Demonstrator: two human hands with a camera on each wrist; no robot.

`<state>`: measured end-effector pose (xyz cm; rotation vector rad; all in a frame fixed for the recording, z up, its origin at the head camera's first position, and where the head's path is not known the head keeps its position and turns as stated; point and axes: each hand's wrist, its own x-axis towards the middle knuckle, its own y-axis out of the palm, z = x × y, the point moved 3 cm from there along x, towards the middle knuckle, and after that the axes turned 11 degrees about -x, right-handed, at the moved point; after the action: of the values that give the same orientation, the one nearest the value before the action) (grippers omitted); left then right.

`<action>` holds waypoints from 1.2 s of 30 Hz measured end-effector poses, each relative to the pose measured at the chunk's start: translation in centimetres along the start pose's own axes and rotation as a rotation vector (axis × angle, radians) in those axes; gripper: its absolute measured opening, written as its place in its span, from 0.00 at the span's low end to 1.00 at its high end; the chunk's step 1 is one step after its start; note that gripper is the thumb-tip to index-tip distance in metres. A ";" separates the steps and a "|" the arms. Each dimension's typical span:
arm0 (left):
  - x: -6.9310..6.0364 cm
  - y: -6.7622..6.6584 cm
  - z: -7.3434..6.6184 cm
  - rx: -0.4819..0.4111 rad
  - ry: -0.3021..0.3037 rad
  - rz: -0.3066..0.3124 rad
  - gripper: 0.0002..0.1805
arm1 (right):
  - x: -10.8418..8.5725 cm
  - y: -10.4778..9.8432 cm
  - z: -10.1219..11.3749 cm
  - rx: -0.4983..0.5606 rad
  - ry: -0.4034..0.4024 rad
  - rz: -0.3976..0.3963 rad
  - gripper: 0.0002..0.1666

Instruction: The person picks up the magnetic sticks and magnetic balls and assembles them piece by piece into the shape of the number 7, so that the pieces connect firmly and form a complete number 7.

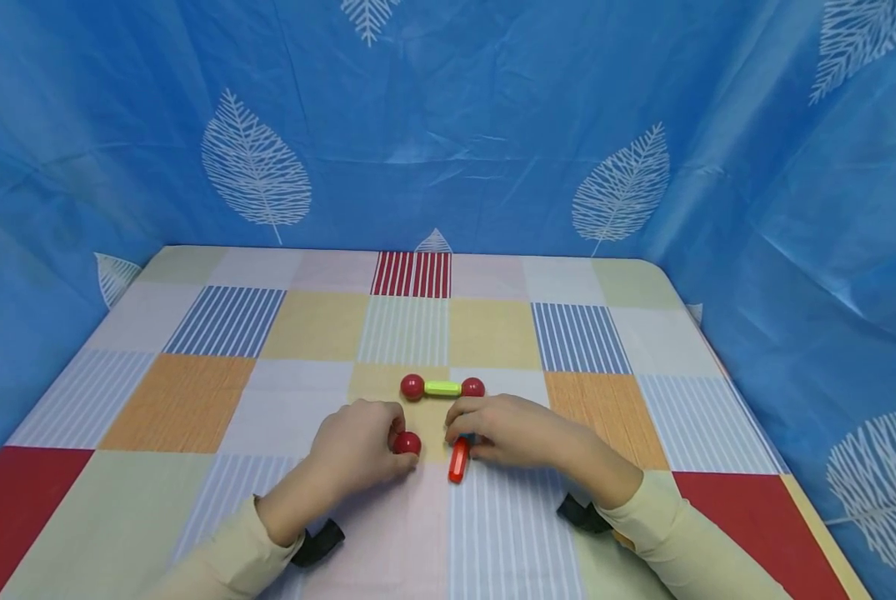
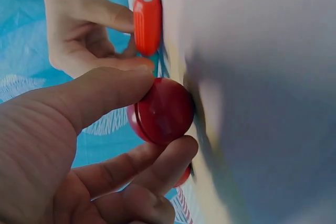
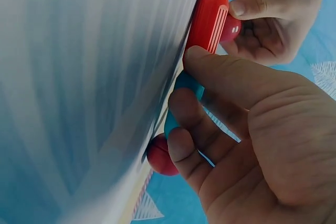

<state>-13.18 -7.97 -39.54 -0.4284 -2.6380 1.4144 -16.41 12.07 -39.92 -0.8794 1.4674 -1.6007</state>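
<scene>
My left hand [image 1: 361, 446] pinches a glossy red ball [image 2: 165, 111] between thumb and fingers, close to the tablecloth. Opposite it, my right hand [image 1: 511, 429] has its thumb and index finger at the far end of a red ridged rod [image 3: 207, 24]. A blue rod [image 3: 188, 81] lies under the curled right fingers, partly hidden; whether it joins the red rod I cannot tell. Just beyond both hands lies a yellow-green rod [image 1: 442, 388] with one red ball [image 1: 412, 387] at its left end and another red ball [image 1: 473, 387] at its right end.
A patchwork-patterned tablecloth [image 1: 305, 325] covers the table. Blue curtains [image 1: 448, 108] with white leaf prints hang along its back and sides. Dark straps [image 1: 317, 543] show at both wrists, below pale sleeves.
</scene>
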 end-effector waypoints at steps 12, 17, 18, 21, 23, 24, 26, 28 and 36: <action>-1.1 1.0 -1.5 0.025 0.083 0.063 0.21 | 0.1 0.3 0.3 0.003 -0.033 0.000 0.11; -1.7 1.4 -2.2 0.028 0.108 0.110 0.22 | 0.1 0.0 0.3 0.001 -0.034 0.005 0.12; -1.8 1.4 -2.3 0.031 0.117 0.112 0.23 | 0.1 0.0 0.3 0.003 -0.036 0.005 0.12; -2.1 1.6 -2.7 0.039 0.142 0.114 0.23 | 0.1 -0.1 0.3 0.004 -0.035 0.003 0.12; -2.3 1.8 -3.0 0.043 0.155 0.116 0.23 | 0.1 -0.2 0.3 0.002 -0.034 0.000 0.12; -2.3 1.9 -3.2 0.044 0.158 0.122 0.23 | 0.1 -0.3 0.3 0.001 -0.031 0.000 0.12; -2.3 2.1 -3.5 0.047 0.164 0.133 0.23 | 0.1 -0.3 0.4 0.001 -0.028 -0.001 0.12; -2.2 2.3 -3.7 0.056 0.174 0.130 0.23 | 0.2 -0.3 0.4 -0.001 -0.028 -0.003 0.12; -2.2 2.7 -4.4 0.064 0.146 0.144 0.22 | 0.2 -0.1 0.6 -0.012 -0.027 -0.008 0.11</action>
<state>-9.51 -3.72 -39.26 -0.6979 -2.4833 1.4424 -16.02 11.65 -39.80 -0.9122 1.4579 -1.5811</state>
